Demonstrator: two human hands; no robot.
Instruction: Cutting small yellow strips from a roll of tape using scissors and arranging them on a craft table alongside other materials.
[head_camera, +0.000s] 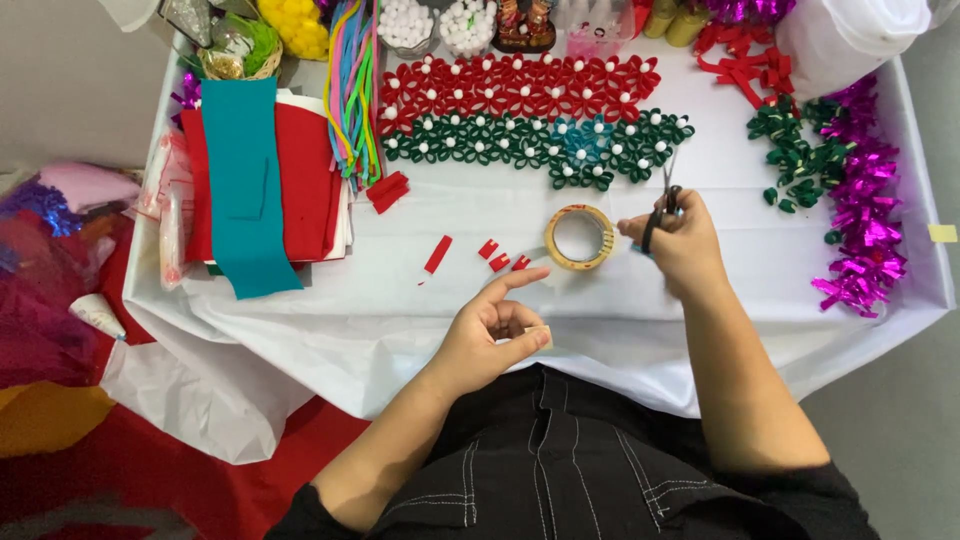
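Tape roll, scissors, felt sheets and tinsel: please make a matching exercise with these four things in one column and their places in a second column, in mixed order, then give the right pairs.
Things:
1. tape roll
2. scissors
3. teal felt sheet
4. purple tinsel

Places:
A. on the red felt, left part of the table
B. near the table's right edge
C. flat on the white cloth, between the two hands
D. in the right hand

Pairs: 1-C, 2-D, 3-A, 4-B

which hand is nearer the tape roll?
Right. The right hand, holding scissors, sits just right of the tape roll; the left hand is below and left of it, farther off.
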